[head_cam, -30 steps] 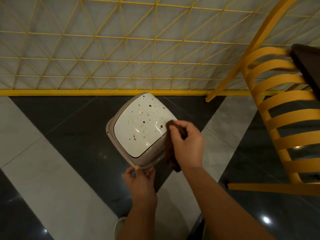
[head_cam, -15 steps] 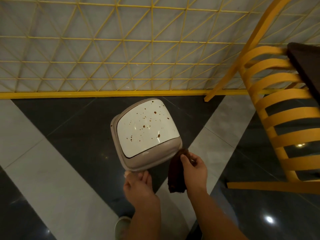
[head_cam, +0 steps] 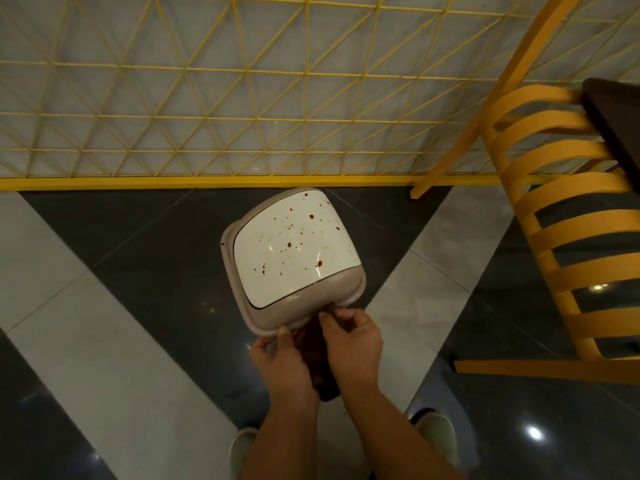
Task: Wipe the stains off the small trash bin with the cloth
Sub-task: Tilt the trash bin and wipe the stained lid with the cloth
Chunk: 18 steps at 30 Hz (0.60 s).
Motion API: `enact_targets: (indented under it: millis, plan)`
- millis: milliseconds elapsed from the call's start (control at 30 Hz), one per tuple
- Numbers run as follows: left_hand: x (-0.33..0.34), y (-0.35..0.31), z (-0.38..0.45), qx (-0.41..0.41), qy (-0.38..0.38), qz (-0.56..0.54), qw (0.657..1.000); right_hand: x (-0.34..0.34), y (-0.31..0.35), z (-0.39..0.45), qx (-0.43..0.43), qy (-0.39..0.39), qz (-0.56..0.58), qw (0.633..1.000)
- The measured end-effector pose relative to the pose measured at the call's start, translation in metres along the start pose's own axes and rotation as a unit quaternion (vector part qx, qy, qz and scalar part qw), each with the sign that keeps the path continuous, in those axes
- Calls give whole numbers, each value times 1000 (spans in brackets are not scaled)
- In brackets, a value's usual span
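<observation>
Head view: the left hand (head_cam: 277,362) grips the stained bin's (head_cam: 294,258) near rim. The right hand (head_cam: 353,344) pinches a brown cloth (head_cam: 317,362) beside it.

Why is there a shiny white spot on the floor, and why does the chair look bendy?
In the head view, the floor spot is glare from a light on the glossy dark tiles; the trash bin lid glints too. The wide-angle lens curves the yellow chair near the edge. The light is dim and warm.

Cream bin lid (head_cam: 294,251) speckled brown; dark brown cloth (head_cam: 317,362); yellow chair (head_cam: 568,237).
</observation>
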<state>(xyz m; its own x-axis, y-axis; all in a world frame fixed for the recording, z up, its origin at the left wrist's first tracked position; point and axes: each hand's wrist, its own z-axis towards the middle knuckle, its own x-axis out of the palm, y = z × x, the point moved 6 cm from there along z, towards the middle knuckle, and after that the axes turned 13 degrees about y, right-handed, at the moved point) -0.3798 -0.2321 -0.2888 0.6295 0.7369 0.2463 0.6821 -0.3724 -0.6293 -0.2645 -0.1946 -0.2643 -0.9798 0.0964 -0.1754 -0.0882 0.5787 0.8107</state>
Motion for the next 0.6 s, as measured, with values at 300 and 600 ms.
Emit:
enact_targets:
  millis: [300, 600]
  plan:
    - [1, 6, 7, 17, 25, 10, 999, -17, 11, 16, 29, -27, 5, 999]
    - [2, 4, 8, 14, 45, 15, 999, -26, 17, 24, 52, -35, 30, 998]
